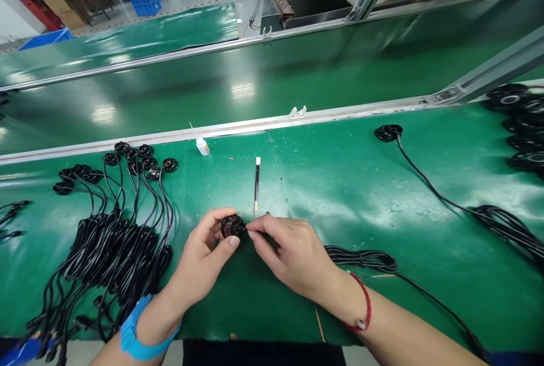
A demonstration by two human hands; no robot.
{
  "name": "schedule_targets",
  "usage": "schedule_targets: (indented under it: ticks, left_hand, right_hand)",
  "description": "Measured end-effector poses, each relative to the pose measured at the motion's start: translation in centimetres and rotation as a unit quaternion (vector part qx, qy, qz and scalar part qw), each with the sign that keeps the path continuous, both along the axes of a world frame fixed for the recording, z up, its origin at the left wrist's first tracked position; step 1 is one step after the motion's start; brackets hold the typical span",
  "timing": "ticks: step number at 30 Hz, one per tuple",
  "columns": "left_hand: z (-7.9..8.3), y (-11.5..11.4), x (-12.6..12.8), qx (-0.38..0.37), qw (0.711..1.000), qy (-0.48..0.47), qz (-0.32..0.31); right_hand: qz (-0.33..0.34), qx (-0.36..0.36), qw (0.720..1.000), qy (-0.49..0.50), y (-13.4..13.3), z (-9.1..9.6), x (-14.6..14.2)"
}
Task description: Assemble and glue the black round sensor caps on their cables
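Observation:
My left hand is closed around a small round black cable fitting, gripping it between thumb and fingers. Just to its right, my right hand pinches a thin black cable at the point where it meets the fitting; most of that stretch is hidden by my fingers. A coiled black cable bundle lies beyond my right wrist, its loose end running toward the lower right. Behind my hands, a black brush with pale ends rests on the green bench.
Several coiled cables with round black heads are piled at left. A small white bottle stands near the metal rail. On the right lie another cable with a round head and several stacked black round parts.

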State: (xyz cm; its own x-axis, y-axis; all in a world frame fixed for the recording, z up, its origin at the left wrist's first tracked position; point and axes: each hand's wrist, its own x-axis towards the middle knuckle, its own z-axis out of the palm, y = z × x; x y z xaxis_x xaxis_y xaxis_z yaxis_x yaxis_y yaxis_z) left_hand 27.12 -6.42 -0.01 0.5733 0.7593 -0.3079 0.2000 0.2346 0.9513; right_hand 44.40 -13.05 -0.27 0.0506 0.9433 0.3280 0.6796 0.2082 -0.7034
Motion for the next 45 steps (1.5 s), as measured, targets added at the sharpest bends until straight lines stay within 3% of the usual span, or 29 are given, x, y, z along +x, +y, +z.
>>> schedule_targets:
  ticks: [4,11,19,22,27,34,39,45]
  left_hand:
    - [-0.4,-0.1,-0.1,0.045,0.999,0.025,-0.012]
    - [0.0,-0.2,0.1,0.020,1.000,0.020,-0.004]
    - [-0.9,-0.4,0.0,0.169,0.981,0.093,-0.020]
    - [-0.8,0.0,0.2,0.099,0.990,0.096,-0.020]
    - [-0.1,0.5,0.9,-0.052,0.999,0.011,-0.004]
    - [0.2,0.8,1.2,-0.095,0.995,-0.023,0.002]
    - [-0.1,0.7,1.0,-0.108,0.993,-0.047,-0.001]
    - [-0.5,0.3,0.9,-0.077,0.997,-0.019,-0.003]
  right_hand:
    - [-0.021,-0.028,0.999,-0.011,-0.2,0.0,-0.2]
    - [-0.021,-0.066,0.997,0.029,-0.4,0.2,-0.1]
    - [-0.024,-0.017,0.995,-0.099,-0.4,-1.0,-1.1]
    - [-0.007,-0.013,0.994,-0.108,-0.1,-1.3,-1.0]
    - [0.011,-0.011,0.999,-0.047,-0.2,-0.7,-0.1]
    - [0.062,-0.005,0.994,-0.085,-0.6,0.2,0.9]
    - [0.038,-0.042,0.996,-0.072,-0.6,0.3,1.0]
    - [0.023,-0.027,0.995,-0.092,-0.5,0.2,1.0]
